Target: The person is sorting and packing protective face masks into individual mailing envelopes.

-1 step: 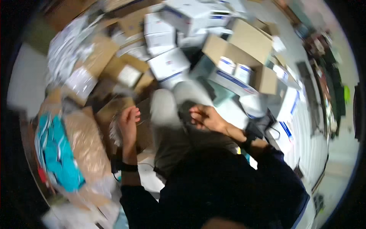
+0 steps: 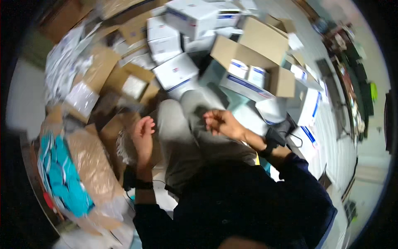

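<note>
My left hand point(image 2: 144, 136) hangs above brown cardboard beside my left knee, its fingers loosely bent and apart, with nothing seen in it. Over my right thigh hovers my right hand point(image 2: 224, 123), half curled with gaps between the fingers; it holds nothing that I can see. Each wrist wears a dark strap with a small black device; the right device point(image 2: 275, 137) shows plainly. Beyond my knees lies a closed white box point(image 2: 176, 71). To its right, an open carton point(image 2: 286, 85) holds small white-and-blue boxes point(image 2: 256, 76).
A clear plastic bag point(image 2: 93, 159) with brown contents and turquoise packets point(image 2: 62, 170) lie at my left. Farther off are crumpled white plastic point(image 2: 66, 62), an open brown carton point(image 2: 112, 83) and stacked white boxes point(image 2: 192, 18). A cluttered shelf point(image 2: 350, 79) runs along the right.
The boxes sit slightly farther left in the picture and look sharper. The fingers of my right hand are a little more spread. Nothing has been picked up or put down.
</note>
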{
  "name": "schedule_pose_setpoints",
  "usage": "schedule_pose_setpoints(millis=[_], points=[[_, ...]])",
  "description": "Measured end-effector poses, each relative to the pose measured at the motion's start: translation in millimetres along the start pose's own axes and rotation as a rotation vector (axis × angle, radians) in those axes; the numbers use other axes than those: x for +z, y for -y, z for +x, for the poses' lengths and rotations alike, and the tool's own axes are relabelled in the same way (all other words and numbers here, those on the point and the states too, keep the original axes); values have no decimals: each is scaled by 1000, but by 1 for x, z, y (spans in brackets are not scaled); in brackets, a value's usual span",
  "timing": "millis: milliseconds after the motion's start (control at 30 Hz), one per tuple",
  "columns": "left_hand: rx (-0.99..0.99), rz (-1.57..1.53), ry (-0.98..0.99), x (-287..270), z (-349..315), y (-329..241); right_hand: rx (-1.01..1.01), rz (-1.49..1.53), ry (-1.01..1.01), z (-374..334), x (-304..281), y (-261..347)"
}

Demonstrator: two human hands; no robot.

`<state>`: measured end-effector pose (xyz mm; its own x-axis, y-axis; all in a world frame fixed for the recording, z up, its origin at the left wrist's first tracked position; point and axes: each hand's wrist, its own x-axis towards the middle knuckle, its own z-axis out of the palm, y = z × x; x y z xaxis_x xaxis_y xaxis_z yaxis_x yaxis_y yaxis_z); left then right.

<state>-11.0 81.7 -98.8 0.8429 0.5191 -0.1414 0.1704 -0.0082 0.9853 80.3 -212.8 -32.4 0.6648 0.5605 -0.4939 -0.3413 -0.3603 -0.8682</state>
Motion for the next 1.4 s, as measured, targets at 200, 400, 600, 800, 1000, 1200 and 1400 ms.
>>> schedule_pose_setpoints(millis=[200, 400, 600, 800, 1000, 1200, 1400], points=[[365, 289, 297, 116, -22, -14, -145, -232, -668, 16, -167, -44], [576, 463, 277, 105, -13, 25, 368, -853, -749, 91, -293, -102], [463, 507, 261, 108, -8, 13, 467, -1156, -773, 150, -289, -148], [451, 561, 234, 126, -11, -15, 561, -939, -518, 119, -304, -97], [435, 509, 196, 121, -11, -17, 508, -658, -615, 108, -308, -103], [454, 499, 173, 108, -10, -14, 507, -707, -704, 117, -332, -142], [380, 407, 185, 103, -10, -4, 222, -792, -880, 88, -339, -135]])
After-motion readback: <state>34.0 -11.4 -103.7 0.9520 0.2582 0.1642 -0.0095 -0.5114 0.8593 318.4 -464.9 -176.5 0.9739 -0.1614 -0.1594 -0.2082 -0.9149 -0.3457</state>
